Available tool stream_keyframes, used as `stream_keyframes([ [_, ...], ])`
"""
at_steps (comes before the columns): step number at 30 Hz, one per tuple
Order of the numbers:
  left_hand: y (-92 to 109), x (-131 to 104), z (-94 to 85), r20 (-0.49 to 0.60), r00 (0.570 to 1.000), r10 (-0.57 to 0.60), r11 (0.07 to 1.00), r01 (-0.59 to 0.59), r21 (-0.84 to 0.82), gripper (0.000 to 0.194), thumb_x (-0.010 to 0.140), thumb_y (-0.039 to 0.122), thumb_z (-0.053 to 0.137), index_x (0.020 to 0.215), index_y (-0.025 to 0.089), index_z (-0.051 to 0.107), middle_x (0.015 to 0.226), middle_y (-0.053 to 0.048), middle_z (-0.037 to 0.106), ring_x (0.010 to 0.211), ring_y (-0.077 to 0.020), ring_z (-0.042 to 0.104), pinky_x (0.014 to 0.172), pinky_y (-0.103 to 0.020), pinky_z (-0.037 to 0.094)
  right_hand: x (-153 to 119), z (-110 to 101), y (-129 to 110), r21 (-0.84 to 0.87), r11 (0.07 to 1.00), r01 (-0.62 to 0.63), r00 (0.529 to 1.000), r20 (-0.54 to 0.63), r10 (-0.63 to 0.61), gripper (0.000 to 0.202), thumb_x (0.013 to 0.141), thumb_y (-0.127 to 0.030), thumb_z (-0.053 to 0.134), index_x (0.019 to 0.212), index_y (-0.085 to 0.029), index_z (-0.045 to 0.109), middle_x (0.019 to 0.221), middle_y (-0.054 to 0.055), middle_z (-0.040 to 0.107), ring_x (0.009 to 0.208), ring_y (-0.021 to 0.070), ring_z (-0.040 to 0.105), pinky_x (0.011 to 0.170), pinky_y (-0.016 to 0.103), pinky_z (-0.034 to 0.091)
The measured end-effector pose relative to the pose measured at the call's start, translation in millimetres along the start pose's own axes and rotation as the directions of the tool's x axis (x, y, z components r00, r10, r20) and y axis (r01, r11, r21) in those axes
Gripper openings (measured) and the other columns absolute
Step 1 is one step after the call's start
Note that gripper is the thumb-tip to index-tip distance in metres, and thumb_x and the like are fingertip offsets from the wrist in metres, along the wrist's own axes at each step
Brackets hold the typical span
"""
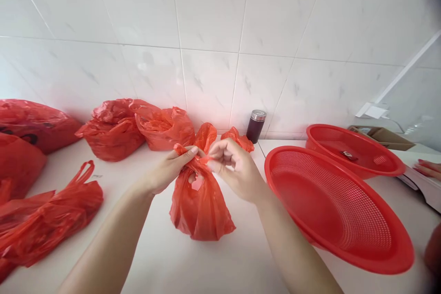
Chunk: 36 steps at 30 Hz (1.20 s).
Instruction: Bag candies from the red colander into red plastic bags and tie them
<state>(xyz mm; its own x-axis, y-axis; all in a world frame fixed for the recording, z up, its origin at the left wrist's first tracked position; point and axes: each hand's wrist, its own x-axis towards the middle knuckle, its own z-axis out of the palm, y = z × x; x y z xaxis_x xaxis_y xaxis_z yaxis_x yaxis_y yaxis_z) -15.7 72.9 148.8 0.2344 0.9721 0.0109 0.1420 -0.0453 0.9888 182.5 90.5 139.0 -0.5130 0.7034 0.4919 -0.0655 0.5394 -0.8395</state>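
In front of me a red plastic bag [205,206] stands upright on the white table, its lower part bulging and its neck gathered. My left hand [172,167] is closed round the bunched top, with the thumb pressed along it. A twisted end of the plastic pokes up beside that thumb. On the other side of the neck, my right hand [234,165] pinches a strip of the plastic between thumb and fingers. A hole or loop shows just under the left fingers. What lies inside the bag is hidden.
Several red bags [117,135] line the wall and left side. A dark tumbler [256,126] stands at the back. Two red baskets [320,202] sit to the right; the rear one holds a small dark item [348,155]. Another person's hand [429,169] rests on a white device at far right.
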Motion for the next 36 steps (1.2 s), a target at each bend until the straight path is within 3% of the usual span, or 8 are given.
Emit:
stream_keyframes([
  [3, 2.6, -3.5, -6.3, 0.053, 0.998, 0.038, 0.987, -0.046, 0.156, 0.029, 0.088, 0.042, 0.056, 0.072, 0.022, 0.069, 0.067, -0.003, 0.064, 0.064, -0.0181, 0.059, 0.063, -0.030, 0.048, -7.8, 3.8, -9.2, 0.036, 0.998, 0.060, 0.998, 0.016, -0.061, 0.013, 0.088, -0.031, 0.064, 0.098, -0.025, 0.058, 0.097, 0.000, 0.063, 0.095, 0.0149, 0.062, 0.092, 0.034, 0.048],
  [7, -2.4, -1.3, -7.0, 0.137, 0.987, 0.087, 0.924, -0.132, 0.359, 0.011, 0.080, 0.027, 0.063, 0.079, 0.022, 0.072, 0.082, -0.004, 0.070, 0.073, -0.0186, 0.061, 0.068, -0.030, 0.047, 3.5, 10.1, 26.1, 0.112, 0.994, 0.000, 0.987, -0.160, 0.018, 0.020, 0.097, -0.040, 0.048, 0.108, -0.026, 0.057, 0.105, 0.002, 0.065, 0.105, 0.0158, 0.060, 0.099, 0.035, 0.043],
  [10, -19.5, 5.9, -1.5, -0.003, 0.975, 0.223, 0.813, -0.185, 0.553, 0.016, 0.076, 0.012, 0.051, 0.070, 0.021, 0.063, 0.066, 0.001, 0.060, 0.057, -0.0135, 0.050, 0.055, -0.026, 0.039, 12.4, 17.6, 63.3, 0.103, 0.982, -0.157, 0.980, -0.108, 0.167, 0.031, 0.097, -0.048, 0.043, 0.115, -0.027, 0.058, 0.094, 0.001, 0.064, 0.086, 0.0151, 0.060, 0.086, 0.033, 0.047],
  [13, -37.6, 12.6, 6.9, -0.217, 0.870, 0.442, 0.633, -0.132, 0.763, 0.023, 0.067, 0.004, 0.043, 0.071, 0.021, 0.059, 0.065, 0.002, 0.058, 0.055, -0.0127, 0.048, 0.052, -0.025, 0.034, 13.8, 23.1, 82.2, 0.173, 0.953, -0.248, 0.966, -0.026, 0.256, 0.037, 0.094, -0.051, 0.047, 0.121, -0.029, 0.058, 0.078, -0.001, 0.059, 0.067, 0.0141, 0.055, 0.071, 0.031, 0.049],
  [17, -46.0, 14.5, 17.0, -0.251, 0.768, 0.589, 0.586, -0.193, 0.787, 0.039, 0.075, 0.008, 0.044, 0.106, 0.023, 0.063, 0.112, -0.006, 0.065, 0.091, -0.0191, 0.064, 0.071, -0.028, 0.048, 12.9, 21.5, 80.4, 0.339, 0.905, -0.255, 0.967, 0.086, 0.240, 0.029, 0.090, -0.047, 0.056, 0.108, -0.026, 0.062, 0.086, 0.000, 0.062, 0.080, 0.0141, 0.059, 0.077, 0.029, 0.049],
  [24, -60.3, -5.2, 7.6, -0.260, 0.940, 0.221, 0.823, -0.037, 0.566, 0.037, 0.096, 0.042, 0.040, 0.114, 0.027, 0.068, 0.107, -0.005, 0.073, 0.097, -0.0233, 0.066, 0.086, -0.034, 0.050, 13.2, 10.3, 87.0, 0.383, 0.894, -0.233, 0.952, -0.097, 0.290, 0.036, 0.084, -0.048, 0.064, 0.071, -0.021, 0.043, 0.070, -0.004, 0.055, 0.069, 0.0113, 0.058, 0.079, 0.029, 0.050],
  [31, -125.5, -51.8, -0.6, -0.544, 0.838, 0.042, 0.928, 0.170, 0.332, 0.048, 0.091, 0.060, 0.041, 0.087, 0.022, 0.070, 0.096, -0.008, 0.074, 0.094, -0.0267, 0.066, 0.086, -0.035, 0.048, 10.8, -4.5, 163.5, 0.099, 0.913, -0.395, 0.751, -0.537, 0.383, 0.038, 0.085, -0.052, 0.054, 0.071, -0.025, 0.032, 0.067, -0.002, 0.055, 0.068, 0.0182, 0.062, 0.067, 0.032, 0.050],
  [36, -144.6, -38.0, 10.3, -0.649, 0.749, 0.132, 0.947, 0.098, 0.306, 0.047, 0.095, 0.057, 0.034, 0.102, 0.021, 0.063, 0.112, -0.010, 0.068, 0.106, -0.0249, 0.061, 0.093, -0.035, 0.045, 2.1, 14.7, 167.4, -0.126, 0.899, -0.419, 0.798, -0.523, 0.299, 0.031, 0.091, -0.056, 0.042, 0.084, -0.026, 0.038, 0.073, -0.001, 0.061, 0.069, 0.0198, 0.062, 0.069, 0.033, 0.046],
])
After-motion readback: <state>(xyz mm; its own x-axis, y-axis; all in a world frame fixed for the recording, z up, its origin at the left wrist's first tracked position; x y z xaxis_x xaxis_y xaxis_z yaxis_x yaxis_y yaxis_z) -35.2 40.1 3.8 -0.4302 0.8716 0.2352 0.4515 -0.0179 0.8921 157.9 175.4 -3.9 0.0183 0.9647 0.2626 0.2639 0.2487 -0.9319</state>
